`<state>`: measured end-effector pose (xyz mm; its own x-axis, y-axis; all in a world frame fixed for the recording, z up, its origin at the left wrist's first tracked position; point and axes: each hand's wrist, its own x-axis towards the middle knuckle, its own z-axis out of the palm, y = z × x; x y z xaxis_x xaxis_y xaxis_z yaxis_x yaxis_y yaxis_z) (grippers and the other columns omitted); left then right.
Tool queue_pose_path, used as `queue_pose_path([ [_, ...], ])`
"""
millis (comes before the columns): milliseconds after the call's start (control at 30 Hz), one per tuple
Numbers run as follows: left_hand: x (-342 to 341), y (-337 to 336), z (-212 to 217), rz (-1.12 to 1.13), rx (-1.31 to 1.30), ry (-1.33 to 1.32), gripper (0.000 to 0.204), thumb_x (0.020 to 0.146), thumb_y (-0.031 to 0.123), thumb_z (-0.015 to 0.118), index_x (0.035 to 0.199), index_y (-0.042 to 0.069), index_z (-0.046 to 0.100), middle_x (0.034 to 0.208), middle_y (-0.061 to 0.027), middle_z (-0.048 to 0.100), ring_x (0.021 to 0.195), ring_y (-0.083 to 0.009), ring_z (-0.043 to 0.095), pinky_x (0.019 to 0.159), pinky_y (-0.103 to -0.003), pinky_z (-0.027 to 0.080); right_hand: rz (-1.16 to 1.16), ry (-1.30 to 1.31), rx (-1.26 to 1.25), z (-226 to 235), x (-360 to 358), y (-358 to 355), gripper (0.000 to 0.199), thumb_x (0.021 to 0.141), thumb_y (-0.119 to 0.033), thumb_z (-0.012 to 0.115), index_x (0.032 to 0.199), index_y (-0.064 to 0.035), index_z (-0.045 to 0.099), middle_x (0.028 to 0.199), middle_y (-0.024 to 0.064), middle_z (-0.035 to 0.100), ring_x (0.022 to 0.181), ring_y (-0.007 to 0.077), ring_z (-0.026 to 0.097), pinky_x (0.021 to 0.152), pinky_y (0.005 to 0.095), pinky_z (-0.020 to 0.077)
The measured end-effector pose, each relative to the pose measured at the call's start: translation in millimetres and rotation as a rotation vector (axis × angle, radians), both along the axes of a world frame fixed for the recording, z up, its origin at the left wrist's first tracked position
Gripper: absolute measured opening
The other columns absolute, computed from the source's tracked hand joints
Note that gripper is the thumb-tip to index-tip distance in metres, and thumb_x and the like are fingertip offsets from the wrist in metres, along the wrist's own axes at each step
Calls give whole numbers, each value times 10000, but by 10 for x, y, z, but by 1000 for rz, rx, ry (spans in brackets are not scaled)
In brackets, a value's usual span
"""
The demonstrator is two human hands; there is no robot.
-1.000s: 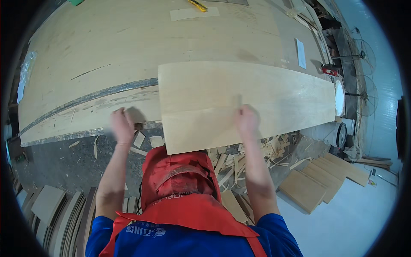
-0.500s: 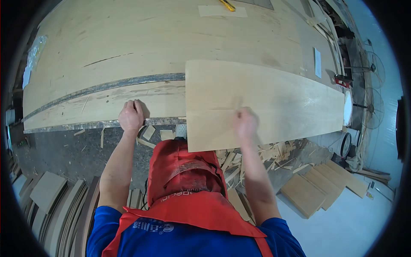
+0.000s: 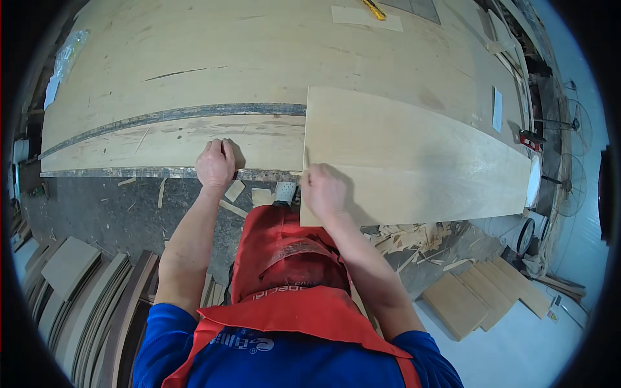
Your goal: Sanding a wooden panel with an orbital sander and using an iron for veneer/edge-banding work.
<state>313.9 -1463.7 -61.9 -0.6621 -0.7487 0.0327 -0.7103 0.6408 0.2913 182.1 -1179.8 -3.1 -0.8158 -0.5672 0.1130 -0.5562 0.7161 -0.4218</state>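
A broad, pale wood veneer sheet [image 3: 414,142] lies on the workbench, its near edge overhanging the bench front. My right hand [image 3: 325,193] is at the sheet's left edge, fingers pinched together. A thin sliver shows just above the fingertips, too small to name. Left of the sheet, my left hand [image 3: 216,163] rests as a fist at the bench's front edge, on a bare wood strip [image 3: 174,137] bordered by a dark band [image 3: 194,111]. Whatever its curled fingers may hold is hidden.
The large workbench top [image 3: 259,52] carries a yellow utility knife [image 3: 374,9], a white slip [image 3: 497,110] and a red tool [image 3: 532,140]. Wood scraps [image 3: 414,239] litter the floor below. Board stacks stand at lower left [image 3: 71,265] and brown panels [image 3: 456,304] at lower right.
My right hand has moved left from the middle of the veneer sheet to its left edge. My left hand stays in a fist at the bench edge. The whole view has shifted slightly.
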Motion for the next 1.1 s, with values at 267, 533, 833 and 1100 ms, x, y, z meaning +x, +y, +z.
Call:
queue_pose_path([
  [267, 36, -23, 28, 3, -14, 26, 288, 1030, 293, 584, 854, 80, 670, 883, -161, 715, 761, -417, 708, 694, -518, 579, -212, -170, 19, -34, -225, 315, 127, 868, -160, 722, 779, -89, 667, 770, 117, 692, 678, 350, 691, 627, 481, 559],
  [533, 55, -26, -47, -20, -6, 51, 282, 1030, 290, 582, 859, 83, 669, 890, -160, 716, 766, -419, 707, 702, -521, 577, 61, -140, 24, 12, 293, -330, 81, 935, -178, 699, 913, -106, 671, 792, 115, 706, 724, 350, 709, 642, 485, 566],
  [833, -15, 0, 4, -12, 9, 43, 283, 1035, 298, 576, 880, 81, 670, 909, -160, 720, 783, -424, 707, 709, -528, 572, -148, -53, 97, -118, -318, 602, 101, 909, -130, 708, 855, -67, 650, 801, 143, 706, 717, 352, 710, 655, 480, 562],
  [1100, -4, -8, 20, 0, 39, 34, 310, 1049, 318, 571, 903, 63, 669, 922, -175, 714, 808, -429, 702, 727, -530, 562, -397, -172, 146, -8, -674, 952, 66, 883, -108, 715, 859, -75, 663, 798, 141, 707, 730, 359, 710, 668, 486, 566],
])
